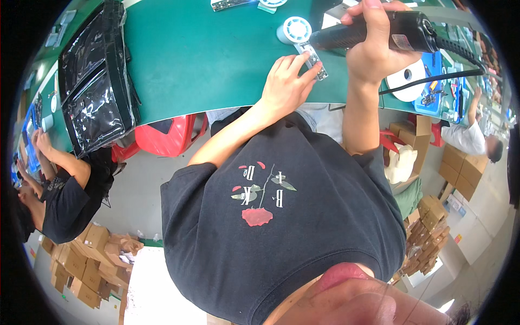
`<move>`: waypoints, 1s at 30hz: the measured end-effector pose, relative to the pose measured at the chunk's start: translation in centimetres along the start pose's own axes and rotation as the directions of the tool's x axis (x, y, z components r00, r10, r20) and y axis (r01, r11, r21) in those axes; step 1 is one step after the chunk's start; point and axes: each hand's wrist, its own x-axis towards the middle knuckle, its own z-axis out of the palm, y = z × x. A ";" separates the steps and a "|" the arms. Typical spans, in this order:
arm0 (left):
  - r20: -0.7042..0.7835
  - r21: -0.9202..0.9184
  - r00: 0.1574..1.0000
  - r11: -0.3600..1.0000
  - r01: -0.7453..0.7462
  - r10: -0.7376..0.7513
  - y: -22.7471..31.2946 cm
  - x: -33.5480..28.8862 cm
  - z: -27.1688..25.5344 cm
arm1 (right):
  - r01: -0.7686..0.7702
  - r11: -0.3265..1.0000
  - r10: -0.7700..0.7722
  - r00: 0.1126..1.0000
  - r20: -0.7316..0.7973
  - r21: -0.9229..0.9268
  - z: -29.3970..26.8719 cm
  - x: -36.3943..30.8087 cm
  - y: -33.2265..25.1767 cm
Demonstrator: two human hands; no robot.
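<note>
Left hand (290, 84) steadies a strip (320, 71) while the right hand (374, 40) grips a black tool (403, 30).
The strip lies on the green surface (206, 59), its upper end by a blue drum (296, 31). The left forearm slants up from lower left of the strip, palm down; the right forearm rises to the right of it, wrist raised. A blue tray (430, 110), farther right of the strip, holds small tools. The left fingers are slightly parted, tips on the strip; whether they pinch it I cannot tell. The right fingers curl closed round the tool, its nose toward the strip's upper end.
</note>
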 end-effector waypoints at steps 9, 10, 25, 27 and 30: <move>-0.004 0.018 1.000 1.000 -0.002 0.002 -0.2 -0.1 0.2 | 0.075 0.997 -0.075 0.997 0.020 -0.005 -0.6 -1.2 0.5; -0.002 0.019 1.000 1.000 -0.003 0.003 -0.2 -0.1 0.2 | 0.063 0.998 -0.063 0.998 0.011 -0.008 -0.7 -1.3 0.3; -0.017 0.017 1.000 1.000 -0.004 0.004 -0.3 0.0 0.2 | 0.165 0.986 -0.165 0.986 -0.013 -0.021 -1.8 -0.7 0.7; -0.021 0.033 1.000 0.999 -0.009 0.010 -0.5 0.0 0.3 | 0.163 0.986 -0.163 0.986 -0.013 -0.025 -1.9 -0.7 0.7; -0.025 0.021 1.000 1.000 -0.008 0.008 -0.3 0.0 0.3 | 0.157 0.987 -0.158 0.987 -0.035 -0.031 -1.6 -0.6 0.6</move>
